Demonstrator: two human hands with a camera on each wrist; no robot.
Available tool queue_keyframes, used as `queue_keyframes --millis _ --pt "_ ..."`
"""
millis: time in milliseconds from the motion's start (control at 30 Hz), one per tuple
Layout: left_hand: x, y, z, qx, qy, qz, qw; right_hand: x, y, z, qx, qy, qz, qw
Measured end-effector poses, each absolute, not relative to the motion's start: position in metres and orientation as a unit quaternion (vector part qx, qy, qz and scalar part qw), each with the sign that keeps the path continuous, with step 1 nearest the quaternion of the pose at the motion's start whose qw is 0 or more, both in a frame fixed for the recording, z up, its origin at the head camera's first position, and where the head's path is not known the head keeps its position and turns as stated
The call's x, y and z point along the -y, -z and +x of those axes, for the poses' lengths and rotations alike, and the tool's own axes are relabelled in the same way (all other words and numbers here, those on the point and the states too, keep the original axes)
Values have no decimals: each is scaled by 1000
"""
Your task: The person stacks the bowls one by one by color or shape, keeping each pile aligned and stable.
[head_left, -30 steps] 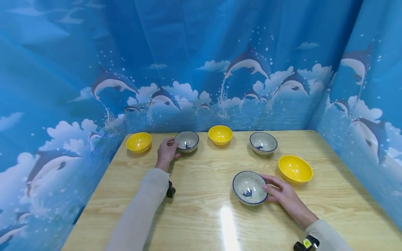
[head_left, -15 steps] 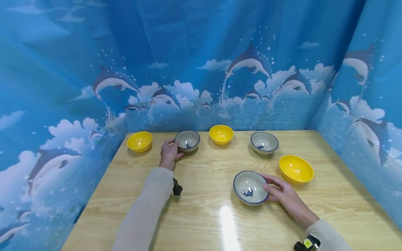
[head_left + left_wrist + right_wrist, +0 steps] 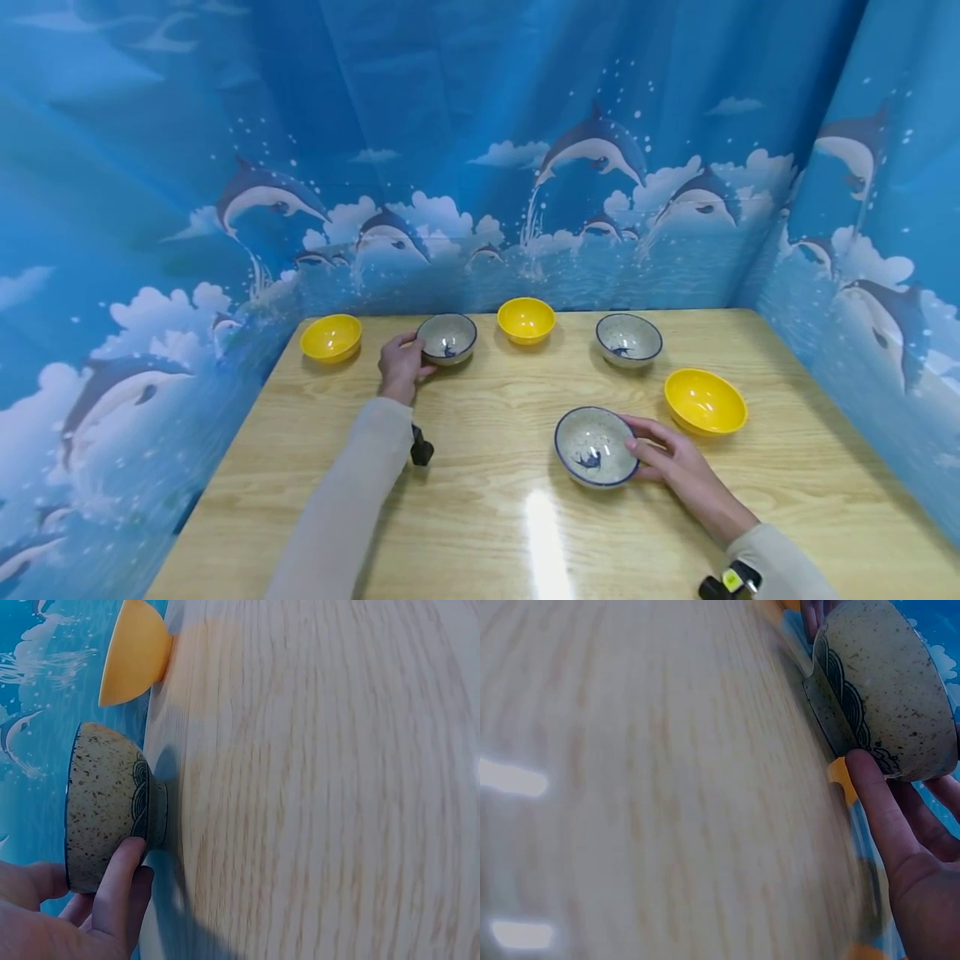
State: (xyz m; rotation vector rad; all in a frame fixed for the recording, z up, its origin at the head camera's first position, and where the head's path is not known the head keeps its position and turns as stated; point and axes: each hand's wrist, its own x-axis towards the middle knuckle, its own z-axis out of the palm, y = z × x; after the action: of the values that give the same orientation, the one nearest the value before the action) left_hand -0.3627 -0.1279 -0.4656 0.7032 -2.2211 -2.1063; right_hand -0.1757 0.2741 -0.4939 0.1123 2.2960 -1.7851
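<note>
My left hand (image 3: 401, 365) grips the left side of a grey speckled bowl (image 3: 447, 340) at the back of the table, thumb at the rim. In the left wrist view, a fingertip presses low on this bowl's (image 3: 101, 802) outer wall, close to its foot. Nearer the front, my right hand (image 3: 678, 467) pinches the right side of another grey bowl (image 3: 592, 442) with a blue rim and a dark blue figure inside. Its speckled outside (image 3: 892, 690) looks tilted in the right wrist view; whether its foot touches the table cannot be told.
Yellow bowls stand at the back left (image 3: 332, 340), back middle (image 3: 527, 322) and right (image 3: 705, 403). A third grey bowl (image 3: 628, 340) sits at the back right. The wooden table (image 3: 465, 500) ends against a blue dolphin-print curtain (image 3: 450, 125).
My left wrist and forearm have swung slightly to the right, the hand staying at its bowl. The right hand and its bowl have hardly moved.
</note>
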Motion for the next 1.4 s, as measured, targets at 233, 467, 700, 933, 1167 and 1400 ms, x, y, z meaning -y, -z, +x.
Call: queue_keyframes --millis 233,467,700,933,1167,1400 --pt "128 464 -361 714 670 203 -13 -274 495 -175 -783 611 34 114" --pt "127 462 -360 724 663 186 -26 -274 494 -175 -785 608 30 114" --pt "124 457 -355 745 644 166 -47 -275 492 -176 -788 605 28 111" --pt "116 454 -345 762 629 138 -68 -275 494 -175 -783 611 29 113" --pt "105 455 -338 767 627 109 -86 -276 496 -174 -780 615 30 112" --pt "94 449 -332 768 625 95 -102 -275 496 -175 -777 618 30 114"
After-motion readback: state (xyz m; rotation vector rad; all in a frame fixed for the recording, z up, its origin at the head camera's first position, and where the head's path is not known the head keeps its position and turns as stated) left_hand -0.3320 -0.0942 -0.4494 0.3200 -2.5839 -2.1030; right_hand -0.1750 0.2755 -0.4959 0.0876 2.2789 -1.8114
